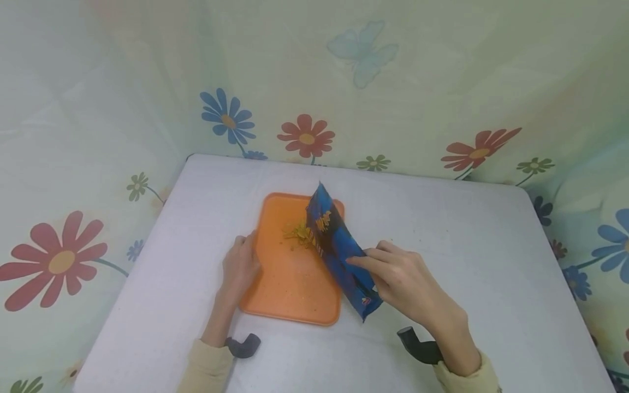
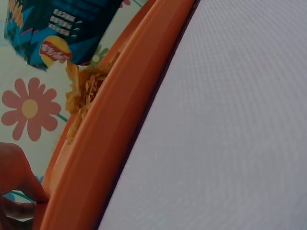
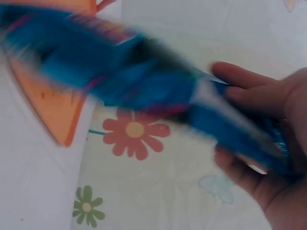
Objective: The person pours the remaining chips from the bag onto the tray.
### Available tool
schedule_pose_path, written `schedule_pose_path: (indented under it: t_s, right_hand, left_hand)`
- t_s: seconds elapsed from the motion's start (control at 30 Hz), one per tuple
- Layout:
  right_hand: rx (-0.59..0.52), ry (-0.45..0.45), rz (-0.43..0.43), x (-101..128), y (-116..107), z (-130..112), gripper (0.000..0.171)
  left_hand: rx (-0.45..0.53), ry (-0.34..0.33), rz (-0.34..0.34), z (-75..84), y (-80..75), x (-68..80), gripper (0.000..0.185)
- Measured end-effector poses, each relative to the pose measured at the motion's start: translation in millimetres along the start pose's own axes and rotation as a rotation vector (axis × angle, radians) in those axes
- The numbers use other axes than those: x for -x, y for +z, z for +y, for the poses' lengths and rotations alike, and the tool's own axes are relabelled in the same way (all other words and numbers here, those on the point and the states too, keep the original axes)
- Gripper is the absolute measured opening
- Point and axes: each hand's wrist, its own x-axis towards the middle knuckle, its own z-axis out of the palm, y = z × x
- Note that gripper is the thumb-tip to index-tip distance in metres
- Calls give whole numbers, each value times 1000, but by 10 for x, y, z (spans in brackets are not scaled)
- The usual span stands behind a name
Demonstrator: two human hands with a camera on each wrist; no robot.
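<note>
A blue chip bag [image 1: 339, 240] slants over the right side of an orange tray [image 1: 290, 284], held near its lower end by my right hand [image 1: 405, 278]. In the right wrist view the blurred bag [image 3: 129, 72] lies between the thumb and fingers of the right hand [image 3: 273, 105]. Yellow-brown chip pieces [image 1: 300, 232] form a small heap on the tray beside the bag; the left wrist view shows these pieces [image 2: 88, 88] under the bag's end. At the tray's left edge, my left hand [image 1: 241, 267] grips the rim, its fingers [image 2: 19, 167] partly in view.
The tray lies on a white-covered table [image 1: 442, 218], with a few crumbs on the cloth to its right. A flowered curtain [image 1: 393, 109] surrounds the table's back and sides. Black curved pieces [image 1: 417, 346] sit at both wrists.
</note>
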Motion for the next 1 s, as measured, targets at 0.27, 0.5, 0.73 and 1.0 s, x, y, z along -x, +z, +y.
schedule_pose_path:
  t_s: [0.27, 0.5, 0.73, 1.0]
  right_hand:
    - [-5, -19, 17, 7, 5, -3, 46]
    - [5, -30, 14, 11, 13, -11, 44]
    - [31, 3, -17, 15, -5, -16, 42]
    - [36, -9, -30, 0, -9, -32, 42]
  left_hand:
    - [0, 34, 33, -11, 10, -2, 49]
    - [-8, 54, 52, -30, 26, 9, 50]
    - [2, 63, 58, -36, 43, 1, 49]
    - [-3, 62, 59, -27, 40, -3, 48]
